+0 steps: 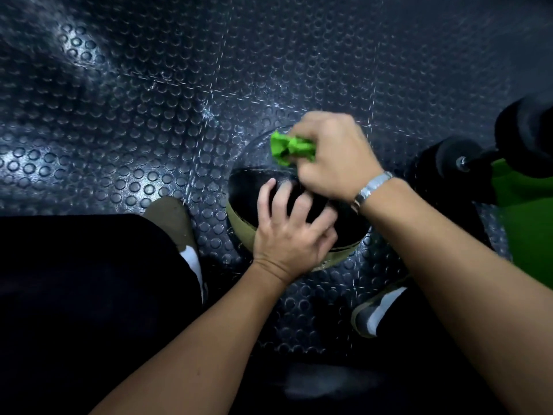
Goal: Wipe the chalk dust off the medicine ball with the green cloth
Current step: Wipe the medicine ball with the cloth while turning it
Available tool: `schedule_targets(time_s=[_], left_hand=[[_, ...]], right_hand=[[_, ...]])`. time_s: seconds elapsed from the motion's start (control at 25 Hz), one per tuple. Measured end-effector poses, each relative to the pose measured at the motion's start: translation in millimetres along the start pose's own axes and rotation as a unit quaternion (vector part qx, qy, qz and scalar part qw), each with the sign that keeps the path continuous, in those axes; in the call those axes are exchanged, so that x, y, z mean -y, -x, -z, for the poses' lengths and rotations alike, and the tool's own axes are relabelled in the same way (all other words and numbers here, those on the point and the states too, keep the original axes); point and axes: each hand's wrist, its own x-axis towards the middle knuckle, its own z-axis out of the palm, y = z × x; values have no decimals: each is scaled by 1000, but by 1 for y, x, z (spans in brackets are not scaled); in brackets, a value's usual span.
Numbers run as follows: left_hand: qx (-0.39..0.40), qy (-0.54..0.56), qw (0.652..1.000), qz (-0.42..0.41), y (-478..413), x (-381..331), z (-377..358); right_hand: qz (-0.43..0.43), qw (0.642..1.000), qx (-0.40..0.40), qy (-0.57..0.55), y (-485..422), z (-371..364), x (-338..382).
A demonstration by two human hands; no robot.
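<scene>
Right hand (335,157) bunches the green cloth (291,149) on the medicine ball (248,199), left hand's (291,232) grip splayed wide — the ball may roll if that brace slips.

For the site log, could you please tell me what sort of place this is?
Probably a gym: dark studded rubber floor, a black medicine ball being wiped, and green padded exercise equipment at the right.
</scene>
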Motion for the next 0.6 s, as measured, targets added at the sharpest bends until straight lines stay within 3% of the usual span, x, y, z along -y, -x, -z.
schedule_targets(time_s=[0.08,0.24,0.4,0.56,0.6], left_hand=[[2,-3,1000,1,3,-1,-1],[2,-15,1000,-14,-5,-7,-6],[-4,-14,1000,-11,2,-12,-8],[13,-15,999,-39,-7,-13,-10],[11,-15,999,-41,-7,-13,-11]], right_hand=[[83,996,40,-14,16,11,-5],[-29,999,20,40,-12,20,-7],[97,991,90,7,6,14,0],[-18,995,63,76,-25,16,-6],[0,993,76,92,-28,8,2]])
